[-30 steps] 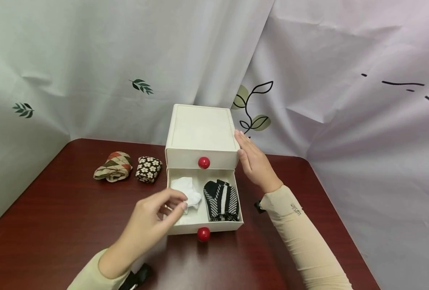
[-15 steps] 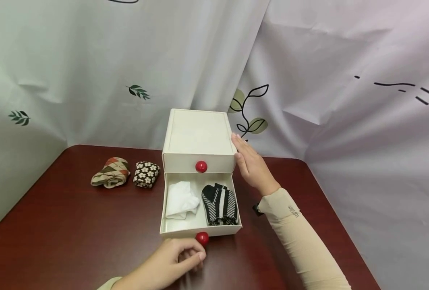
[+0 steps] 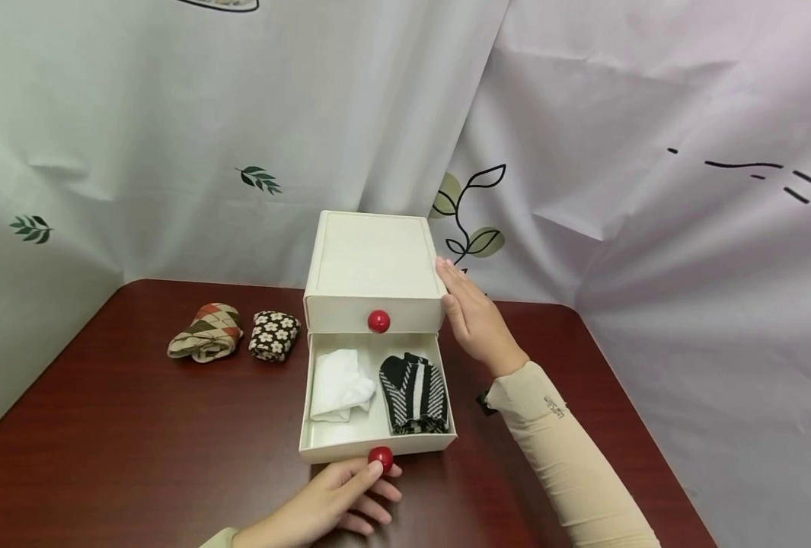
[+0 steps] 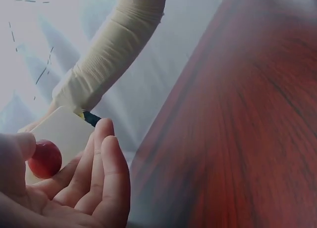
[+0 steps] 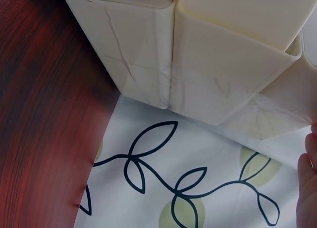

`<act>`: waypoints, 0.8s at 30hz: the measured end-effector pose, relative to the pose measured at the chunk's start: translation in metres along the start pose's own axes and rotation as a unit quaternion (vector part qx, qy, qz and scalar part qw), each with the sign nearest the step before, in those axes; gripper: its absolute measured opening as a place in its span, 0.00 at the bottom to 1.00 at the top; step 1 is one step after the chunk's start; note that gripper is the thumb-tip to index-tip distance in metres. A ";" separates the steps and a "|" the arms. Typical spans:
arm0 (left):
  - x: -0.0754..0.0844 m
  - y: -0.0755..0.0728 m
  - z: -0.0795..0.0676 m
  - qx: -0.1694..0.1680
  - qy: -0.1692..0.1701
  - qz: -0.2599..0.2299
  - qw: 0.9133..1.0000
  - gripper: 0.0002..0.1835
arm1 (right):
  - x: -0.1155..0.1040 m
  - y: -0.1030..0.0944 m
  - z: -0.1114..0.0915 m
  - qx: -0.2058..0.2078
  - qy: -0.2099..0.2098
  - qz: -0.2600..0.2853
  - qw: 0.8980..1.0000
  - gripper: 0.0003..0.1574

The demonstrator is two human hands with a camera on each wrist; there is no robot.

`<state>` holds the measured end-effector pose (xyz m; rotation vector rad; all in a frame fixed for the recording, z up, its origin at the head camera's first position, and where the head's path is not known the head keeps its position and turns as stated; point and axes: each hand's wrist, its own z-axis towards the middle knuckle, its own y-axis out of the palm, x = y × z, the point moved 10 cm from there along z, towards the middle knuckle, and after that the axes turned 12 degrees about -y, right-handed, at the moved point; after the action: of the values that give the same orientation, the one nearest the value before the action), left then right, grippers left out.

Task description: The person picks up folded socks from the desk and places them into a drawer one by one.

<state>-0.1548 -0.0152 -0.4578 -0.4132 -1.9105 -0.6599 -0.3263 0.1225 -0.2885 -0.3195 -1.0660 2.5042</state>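
My left hand (image 3: 333, 498) is at the front of the pulled-out lower drawer (image 3: 323, 449), its thumb and index finger pinching the round red knob (image 4: 45, 159). The other fingers extend loosely beside it. Inside that drawer, a white folded sock bundle (image 3: 340, 384) lies on the left and a black-and-white striped sock bundle (image 3: 415, 392) on the right. My right hand (image 3: 477, 320) rests with straight fingers against the right side of the white drawer box (image 3: 378, 255). The box's upper drawer, with its red knob (image 3: 378, 321), is closed.
Left of the box, an argyle sock roll (image 3: 208, 332) and a floral sock roll (image 3: 274, 336) lie on the dark red table (image 3: 138, 434). Behind the table hangs a pale curtain (image 3: 172, 152) with leaf prints.
My left hand has gone from above the white socks down to the lower drawer's knob and now pinches it. The right hand stays against the box's side. The head view has shifted slightly.
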 end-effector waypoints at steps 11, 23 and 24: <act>0.015 -0.006 0.000 0.029 0.050 0.035 0.998 0.25 | -0.001 -0.005 0.003 0.009 -0.015 0.003 1.000 0.40; 0.029 -0.023 0.009 0.073 0.046 0.038 0.996 0.26 | 0.000 -0.003 0.001 0.019 -0.020 0.011 1.000 0.39; 0.030 -0.025 0.010 0.077 0.048 0.039 0.995 0.26 | 0.000 -0.003 0.002 0.020 -0.021 0.011 1.000 0.39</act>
<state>-0.1887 -0.0292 -0.4404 -0.3488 -1.8292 -0.4695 -0.3262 0.1236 -0.2851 -0.2708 -1.0320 2.5591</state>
